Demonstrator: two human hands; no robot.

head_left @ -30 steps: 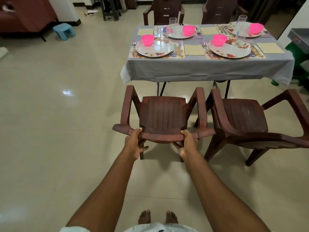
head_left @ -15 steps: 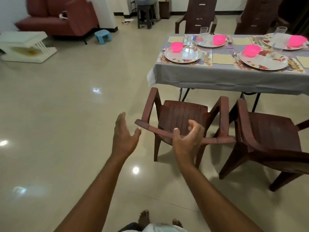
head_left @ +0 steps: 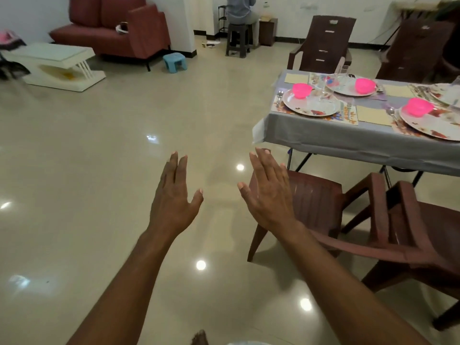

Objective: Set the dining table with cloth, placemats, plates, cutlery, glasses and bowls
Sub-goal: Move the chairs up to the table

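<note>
1. The tiled floor (head_left: 119, 150) fills most of the view, glossy, with bright spots of reflected light.
2. The dining table (head_left: 313, 155) stands at the right, covered by a grey cloth (head_left: 348, 138) that hangs over its near edge and corner.
3. Two brown plastic chairs face it from the near side: the near-left chair (head_left: 316, 202) with its front under the cloth's edge, and the near-right chair (head_left: 428, 232) just beside it (their armrests look to be touching). Two more brown chairs (head_left: 323, 43) stand on the far side.
4. A red sofa (head_left: 112, 28) and a white low table (head_left: 54, 63) sit far left; a small blue stool (head_left: 175, 61) stands near the sofa, and a person sits on a dark stool (head_left: 237, 41) at the back wall.
5. The left hand (head_left: 174, 197) is raised over bare floor, back to the camera, fingers straight and close together, thumb spread, holding nothing.
6. The right hand (head_left: 267, 192) is raised likewise in front of the near-left chair's left armrest, fingers straight, thumb out, holding nothing, clear of the chair.
7. On the cloth lie patterned placemats (head_left: 348, 118), each bearing a plate (head_left: 321, 108).
8. Pink bowls (head_left: 301, 90) sit on the plates.
9. Clear glasses (head_left: 323, 92) stand on the plates (blurred).
10. A spoon (head_left: 279, 95) lies left of the nearest plate and a fork (head_left: 349, 109) right of it.
</note>
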